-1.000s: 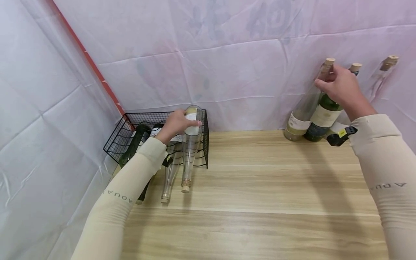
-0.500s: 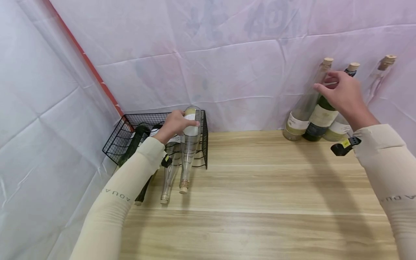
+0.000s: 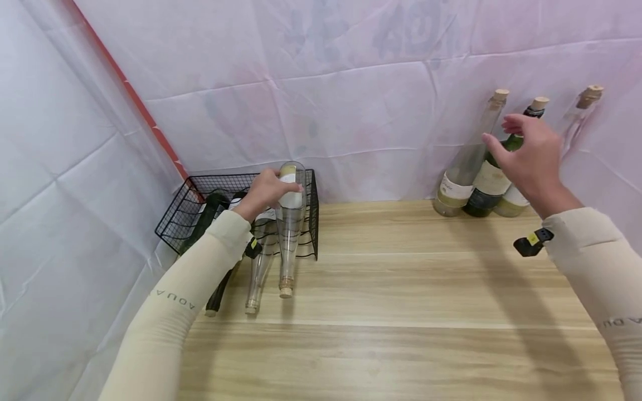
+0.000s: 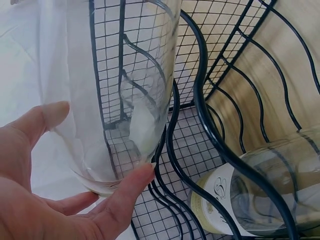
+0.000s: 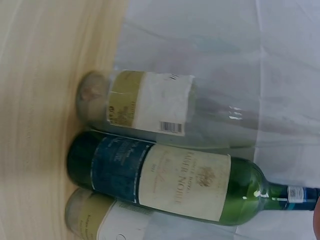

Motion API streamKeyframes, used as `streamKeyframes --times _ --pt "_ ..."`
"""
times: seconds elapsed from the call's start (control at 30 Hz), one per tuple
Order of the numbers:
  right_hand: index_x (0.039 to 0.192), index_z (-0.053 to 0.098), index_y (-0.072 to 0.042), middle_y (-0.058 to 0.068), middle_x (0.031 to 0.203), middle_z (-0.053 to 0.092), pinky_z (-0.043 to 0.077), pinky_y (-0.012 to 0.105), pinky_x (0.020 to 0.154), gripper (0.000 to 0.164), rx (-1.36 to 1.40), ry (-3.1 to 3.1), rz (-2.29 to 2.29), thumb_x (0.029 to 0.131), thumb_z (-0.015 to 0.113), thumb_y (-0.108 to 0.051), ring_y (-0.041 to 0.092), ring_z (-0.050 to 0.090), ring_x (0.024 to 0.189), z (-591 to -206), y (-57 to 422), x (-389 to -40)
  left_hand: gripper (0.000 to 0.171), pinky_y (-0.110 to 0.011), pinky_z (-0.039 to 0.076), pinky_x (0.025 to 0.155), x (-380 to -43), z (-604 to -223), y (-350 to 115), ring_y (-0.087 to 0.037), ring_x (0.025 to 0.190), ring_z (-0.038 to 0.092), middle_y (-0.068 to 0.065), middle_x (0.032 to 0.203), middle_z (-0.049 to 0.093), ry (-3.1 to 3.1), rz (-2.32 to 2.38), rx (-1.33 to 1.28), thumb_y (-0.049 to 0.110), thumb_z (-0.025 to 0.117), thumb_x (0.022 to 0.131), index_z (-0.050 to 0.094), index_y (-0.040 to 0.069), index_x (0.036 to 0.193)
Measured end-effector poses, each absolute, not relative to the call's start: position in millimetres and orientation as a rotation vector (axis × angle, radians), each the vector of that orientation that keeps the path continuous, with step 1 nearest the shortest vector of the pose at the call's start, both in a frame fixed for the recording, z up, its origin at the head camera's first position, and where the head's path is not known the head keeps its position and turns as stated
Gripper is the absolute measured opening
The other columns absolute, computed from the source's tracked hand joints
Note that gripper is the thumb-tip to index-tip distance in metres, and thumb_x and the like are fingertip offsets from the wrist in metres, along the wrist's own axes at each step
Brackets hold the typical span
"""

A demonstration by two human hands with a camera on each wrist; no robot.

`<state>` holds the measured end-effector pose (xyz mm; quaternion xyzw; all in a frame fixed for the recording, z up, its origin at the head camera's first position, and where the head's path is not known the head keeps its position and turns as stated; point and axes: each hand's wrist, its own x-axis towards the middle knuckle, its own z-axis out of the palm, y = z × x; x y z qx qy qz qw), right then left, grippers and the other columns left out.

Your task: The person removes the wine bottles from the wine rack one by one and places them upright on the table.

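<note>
My left hand [image 3: 264, 195] grips the base end of a clear glass wine bottle [image 3: 289, 223]. The bottle lies slanted over the black wire wine rack [image 3: 316, 223], corked neck pointing toward me; the left wrist view shows fingers and thumb around its base. My right hand [image 3: 538, 159] hovers, thumb and fingers parted, in front of the standing bottles' necks and holds nothing. Before it are a clear bottle with a white and gold label [image 3: 453, 189], a green wine bottle [image 3: 489, 181] and another clear bottle [image 3: 512, 200], all corked and leaning on the wall sheet.
In the rack lie another clear bottle [image 3: 259, 267] and dark bottles [image 3: 218, 292], partly hidden behind my left arm. White sheeting [image 3: 371, 128] covers the walls behind and at the left. Underneath is a light wooden tabletop [image 3: 381, 301].
My right hand has drawn away from the left clear bottle's neck, its thumb and fingers spreading apart. The left hand stays on its bottle, almost unmoved.
</note>
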<state>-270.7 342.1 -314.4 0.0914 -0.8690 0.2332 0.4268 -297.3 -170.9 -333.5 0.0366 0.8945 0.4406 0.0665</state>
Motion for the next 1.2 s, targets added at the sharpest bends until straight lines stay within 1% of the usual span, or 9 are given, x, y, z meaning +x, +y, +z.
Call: streamKeyframes --times 0.13,0.3,0.57,0.67,0.77,0.87,0.97,1.03,1.2 --pt "0.12 0.06 -0.002 0.021 0.106 0.065 0.045 0.054 0.084 0.048 0.453 -2.114 0.439 0.082 0.073 -0.028 0.039 0.058 0.097 -320.9 331.8 -266.8 0.051 -0.043 0.054 0.057 -298.5 -334.1 -174.6 -0.027 0.081 0.062 -0.012 0.1 0.061 2.635 1.41 0.087 0.033 0.074 0.082 0.053 0.006 0.119" --pt "0.121 0.058 0.001 0.023 0.109 0.064 0.048 0.056 0.083 0.052 0.686 -2.05 0.314 0.08 0.07 -0.029 0.041 0.057 0.099 -327.0 315.8 -264.6 0.067 -0.038 0.052 0.054 -299.5 -331.9 -181.3 -0.025 0.081 0.06 -0.011 0.106 0.059 2.59 1.482 0.063 0.033 0.072 0.083 0.042 0.007 0.136" --pt "0.125 0.054 0.004 0.026 0.112 0.061 0.047 0.058 0.084 0.059 0.854 -2.025 0.233 0.085 0.064 -0.038 0.042 0.056 0.102 -335.0 295.7 -263.1 0.081 -0.041 0.05 0.053 -294.6 -330.2 -185.4 -0.031 0.08 0.057 -0.014 0.111 0.056 2.521 1.589 0.027 0.038 0.072 0.082 0.03 0.007 0.143" --pt "0.124 0.055 0.004 0.025 0.111 0.062 0.048 0.057 0.083 0.058 0.889 -2.012 0.218 0.083 0.065 -0.036 0.041 0.057 0.1 -338.5 290.4 -260.8 0.078 -0.043 0.052 0.055 -292.6 -330.3 -183.5 -0.031 0.077 0.057 -0.013 0.11 0.057 2.506 1.606 0.005 0.039 0.072 0.082 0.033 0.007 0.142" --pt "0.125 0.054 0.004 0.024 0.113 0.062 0.048 0.056 0.083 0.058 0.93 -2.028 0.189 0.08 0.069 -0.03 0.04 0.057 0.101 -339.0 283.9 -257.4 0.067 -0.042 0.052 0.056 -291.0 -328.8 -180.6 -0.031 0.075 0.056 -0.013 0.109 0.059 2.479 1.637 0.018 0.038 0.07 0.084 0.042 0.007 0.135" --pt "0.125 0.054 0.004 0.024 0.116 0.061 0.049 0.056 0.083 0.059 0.959 -2.054 0.175 0.077 0.071 -0.027 0.04 0.057 0.103 -337.6 276.7 -254.0 0.056 -0.043 0.054 0.062 -288.7 -326.0 -178.0 -0.031 0.082 0.059 -0.013 0.11 0.058 2.434 1.687 0.041 0.037 0.07 0.085 0.049 0.007 0.127" --pt "0.124 0.055 0.004 0.024 0.115 0.061 0.049 0.056 0.082 0.057 0.991 -2.042 0.182 0.08 0.068 -0.029 0.04 0.057 0.102 -337.9 268.9 -251.0 0.05 -0.048 0.055 0.071 -286.9 -326.1 -176.7 -0.03 0.086 0.061 -0.014 0.111 0.058 2.392 1.729 0.048 0.036 0.068 0.086 0.052 0.007 0.124" --pt "0.123 0.055 0.004 0.024 0.114 0.061 0.05 0.055 0.081 0.054 1.013 -2.031 0.174 0.086 0.064 -0.034 0.04 0.057 0.101 -338.8 262.8 -248.6 0.048 -0.051 0.054 0.076 -285.9 -327.0 -176.8 -0.028 0.079 0.06 -0.015 0.11 0.059 2.366 1.745 0.04 0.035 0.068 0.086 0.053 0.007 0.122" --pt "0.121 0.057 0.005 0.023 0.111 0.062 0.051 0.054 0.079 0.056 1.079 -1.982 0.165 0.093 0.054 -0.043 0.038 0.059 0.097 -340.8 246.5 -242.3 0.052 -0.046 0.056 0.073 -283.6 -327.8 -176.9 -0.03 0.072 0.06 -0.017 0.11 0.059 2.304 1.818 0.022 0.036 0.069 0.086 0.052 0.007 0.125"
